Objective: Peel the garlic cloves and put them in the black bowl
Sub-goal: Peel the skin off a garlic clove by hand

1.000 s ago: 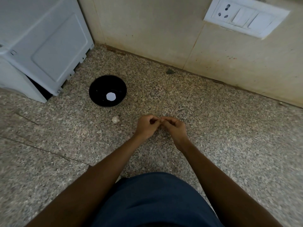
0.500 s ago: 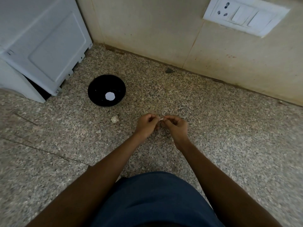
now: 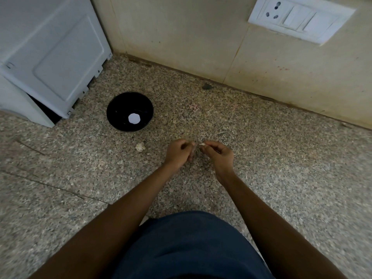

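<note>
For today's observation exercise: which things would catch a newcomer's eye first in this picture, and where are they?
Two hands, left hand and right hand, meet mid-frame over the speckled counter, the right pinching a pale scrap. The black bowl, with a white round spot inside, sits up-left beside a white appliance; a garlic piece lies just below it.

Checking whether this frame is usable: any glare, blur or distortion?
Head view: dim, even light; a bright glare spot sits in the black bowl; wide-angle bending shows at the socket plate; slight blur at the left hand and right hand.
</note>
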